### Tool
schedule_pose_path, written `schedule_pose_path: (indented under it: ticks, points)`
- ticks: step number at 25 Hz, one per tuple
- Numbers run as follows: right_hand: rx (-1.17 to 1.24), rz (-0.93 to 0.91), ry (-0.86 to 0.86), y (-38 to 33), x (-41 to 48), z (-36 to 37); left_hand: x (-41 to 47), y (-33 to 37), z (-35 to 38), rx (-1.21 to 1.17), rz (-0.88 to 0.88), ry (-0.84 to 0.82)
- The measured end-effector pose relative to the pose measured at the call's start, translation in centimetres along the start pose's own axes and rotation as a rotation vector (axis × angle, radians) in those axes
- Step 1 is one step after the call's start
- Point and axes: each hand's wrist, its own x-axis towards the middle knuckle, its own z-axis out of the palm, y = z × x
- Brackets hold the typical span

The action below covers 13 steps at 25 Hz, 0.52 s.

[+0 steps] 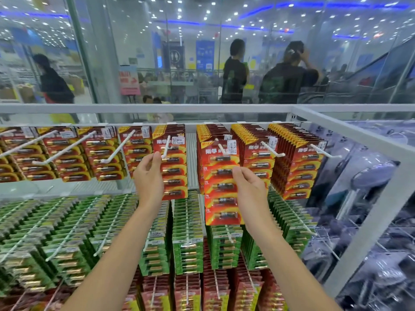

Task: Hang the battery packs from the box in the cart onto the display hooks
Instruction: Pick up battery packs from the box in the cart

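One red pack [174,173] is pinched by the left hand [148,176], a second pack [221,191] by the right hand [249,187]. Behind the hooks [165,147] a glass wall [134,52] is seen, shoppers [235,70] beyond.

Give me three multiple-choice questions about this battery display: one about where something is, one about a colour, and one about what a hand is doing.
1. Where do the green packs hang relative to the top red row? A above it; B below it; C to its right.
2. What colour is the pack in the right hand? A red; B green; C blue.
3. What is the left hand doing? A hanging idle; B pinching a red pack by a white hook; C pressing flat on glass.
Answers: B, green packs fill the row beneath the red ones; A, its card is red with yellow; B, thumb and fingers pinch the pack's left edge.
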Motion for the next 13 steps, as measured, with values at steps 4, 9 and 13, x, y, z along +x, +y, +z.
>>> schedule_pose_path:
  ticks: [4, 9, 13]
  points:
    - [-0.066, -0.06, 0.04, 1.6, 3.7, 1.3, 0.1, -0.4, 0.0, 0.009, 0.019, 0.084]
    - [-0.067, -0.041, 0.048, 3.1, 4.7, 0.4, -0.2, -0.8, -0.1, 0.018, 0.038, 0.096]
    - [-0.064, -0.031, 0.08, 5.4, 3.1, -2.0, -2.1, -1.7, -1.5, 0.016, 0.001, 0.085]
